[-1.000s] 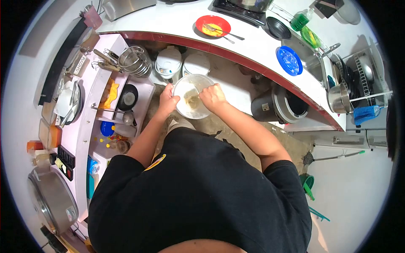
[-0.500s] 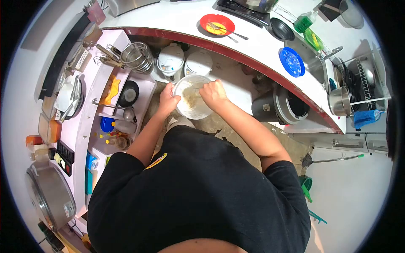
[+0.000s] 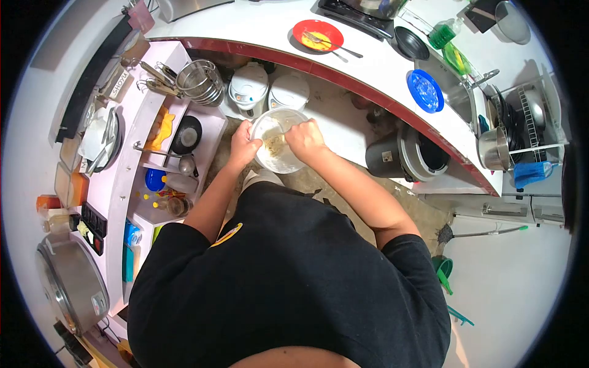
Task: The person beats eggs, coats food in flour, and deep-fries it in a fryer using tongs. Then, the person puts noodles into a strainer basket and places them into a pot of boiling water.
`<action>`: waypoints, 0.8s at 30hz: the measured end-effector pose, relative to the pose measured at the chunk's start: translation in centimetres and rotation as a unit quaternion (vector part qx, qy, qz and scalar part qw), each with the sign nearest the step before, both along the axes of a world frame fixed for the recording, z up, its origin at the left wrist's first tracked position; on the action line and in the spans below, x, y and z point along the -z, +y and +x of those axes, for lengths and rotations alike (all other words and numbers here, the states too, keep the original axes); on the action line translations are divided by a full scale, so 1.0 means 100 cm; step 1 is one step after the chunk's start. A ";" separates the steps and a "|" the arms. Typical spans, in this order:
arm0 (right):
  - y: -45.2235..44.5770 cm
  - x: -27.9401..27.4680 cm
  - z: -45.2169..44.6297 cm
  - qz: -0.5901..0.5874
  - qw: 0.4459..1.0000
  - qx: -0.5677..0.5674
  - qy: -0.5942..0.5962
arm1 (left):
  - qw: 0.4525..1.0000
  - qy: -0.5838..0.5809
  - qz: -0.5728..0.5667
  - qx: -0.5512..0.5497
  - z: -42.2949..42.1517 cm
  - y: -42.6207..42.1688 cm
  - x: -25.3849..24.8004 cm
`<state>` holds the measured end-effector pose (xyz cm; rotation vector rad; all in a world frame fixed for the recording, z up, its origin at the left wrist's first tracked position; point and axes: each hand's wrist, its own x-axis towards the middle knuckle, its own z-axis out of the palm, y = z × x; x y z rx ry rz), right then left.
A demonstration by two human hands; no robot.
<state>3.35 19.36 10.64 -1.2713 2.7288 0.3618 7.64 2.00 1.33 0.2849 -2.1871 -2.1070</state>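
A round white bowl is held in front of my body, over the floor. White, floury matter coats its inside, with a tan, lumpy patch near the middle. My left hand grips the bowl's left rim, its thumb on the near side. Over the right part of the bowl, my right hand is closed in a fist. A thin, pale piece seems to stick out from that fist into the bowl, but its kind cannot be made out.
On the counter ahead lie a red plate with yellow food and a fork, and a blue plate beside the sink. Two white appliances stand beyond the bowl. Shelves flank my left; a dark bin stands right.
My right hand has shifted slightly left over the bowl, and the tan patch shows a different shape. The left hand keeps its grip on the rim.
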 end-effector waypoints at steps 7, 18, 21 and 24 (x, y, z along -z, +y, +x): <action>0.001 0.013 -0.002 -0.037 0.999 -0.007 0.014 | 1.000 -0.022 0.011 -0.002 0.005 -0.001 -0.009; 0.000 0.021 -0.004 -0.035 0.999 -0.034 0.023 | 1.000 -0.023 -0.014 -0.005 0.003 0.007 -0.027; 0.009 0.014 -0.006 -0.066 0.997 -0.031 0.022 | 0.999 -0.017 -0.028 -0.021 0.001 0.006 -0.017; 0.011 0.016 -0.006 -0.077 0.996 -0.020 0.042 | 1.000 -0.021 -0.014 -0.013 0.000 0.005 -0.014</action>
